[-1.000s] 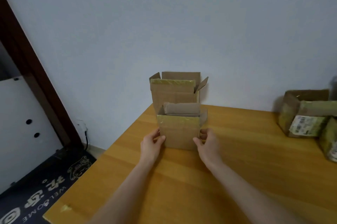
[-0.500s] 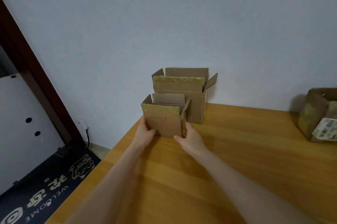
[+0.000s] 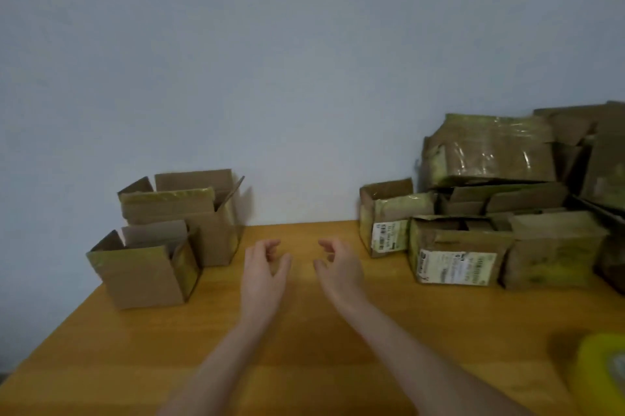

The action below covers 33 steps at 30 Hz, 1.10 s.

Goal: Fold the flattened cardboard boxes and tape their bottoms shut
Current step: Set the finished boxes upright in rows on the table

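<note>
A small folded cardboard box stands upright with its top flaps open at the table's left edge. Behind it, against the wall, stands a larger open box. My left hand and my right hand hover empty over the middle of the table, fingers curled and apart, to the right of both boxes. A yellow tape roll lies at the lower right, partly cut off by the frame.
A pile of worn, taped cardboard boxes fills the right side: one with a label, a smaller labelled one and a big wrapped one on top. The wooden table meets a pale wall at the back.
Both hands have let go of the small box, which now stands at the left edge. They have moved right to the table's middle, and the view has swung right onto the box pile.
</note>
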Motion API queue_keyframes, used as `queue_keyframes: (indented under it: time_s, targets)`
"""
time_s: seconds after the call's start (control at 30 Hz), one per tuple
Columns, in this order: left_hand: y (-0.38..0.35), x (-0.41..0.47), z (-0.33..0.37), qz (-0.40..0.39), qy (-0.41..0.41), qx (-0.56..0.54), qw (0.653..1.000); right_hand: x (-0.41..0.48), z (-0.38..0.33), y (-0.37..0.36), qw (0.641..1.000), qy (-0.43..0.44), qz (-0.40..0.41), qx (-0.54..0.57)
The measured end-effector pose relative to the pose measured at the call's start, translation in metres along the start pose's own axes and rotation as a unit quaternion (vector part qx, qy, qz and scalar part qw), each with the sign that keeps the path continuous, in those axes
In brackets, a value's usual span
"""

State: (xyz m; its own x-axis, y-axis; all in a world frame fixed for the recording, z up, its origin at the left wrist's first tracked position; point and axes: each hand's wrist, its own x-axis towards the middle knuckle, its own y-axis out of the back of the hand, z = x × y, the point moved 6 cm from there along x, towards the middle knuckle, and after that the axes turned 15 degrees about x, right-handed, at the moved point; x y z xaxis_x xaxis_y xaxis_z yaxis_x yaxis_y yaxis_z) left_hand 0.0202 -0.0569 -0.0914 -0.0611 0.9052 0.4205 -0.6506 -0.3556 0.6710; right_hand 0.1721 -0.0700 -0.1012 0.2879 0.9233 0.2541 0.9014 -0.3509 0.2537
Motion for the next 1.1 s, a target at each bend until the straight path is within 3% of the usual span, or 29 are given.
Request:
queue_keyframes:
  time_s: [0.17,0.33,0.4,0.5,0.7,0.77,0.87,1.0,1.1]
  targets:
    - [-0.079,0.027,0.1,-0.053,-0.134,0.063,0.988,0.018,0.002,0.106,0.994,0.027,0.101,-0.024]
    - [-0.131,0.057,0.159,-0.113,-0.221,0.225,0.942,0.019,0.006,0.132,0.995,0.037,0.072,0.05]
    - [-0.133,0.062,0.156,-0.112,-0.219,0.276,0.929,0.016,0.009,0.13,0.995,0.037,0.061,0.065]
    - [-0.11,0.06,0.138,-0.061,-0.241,0.268,0.931,0.008,0.012,0.129,0.994,0.031,0.074,0.076]
    - [-0.01,0.013,0.065,0.014,-0.319,0.27,0.908,-0.007,-0.01,0.137,0.977,0.035,0.147,0.149]
    - [0.022,-0.008,0.045,0.03,-0.34,0.291,0.894,-0.002,-0.007,0.127,0.99,-0.049,0.105,0.085]
    - [0.058,-0.042,0.037,0.053,-0.381,0.307,0.871,-0.009,-0.003,0.084,0.984,-0.164,-0.051,-0.038]
    - [0.075,-0.079,0.04,0.056,-0.433,0.339,0.833,-0.02,-0.012,0.045,0.97,-0.167,-0.12,-0.132]
    - [0.079,-0.093,0.037,0.047,-0.423,0.341,0.838,-0.021,-0.019,0.039,0.958,-0.141,-0.109,-0.226]
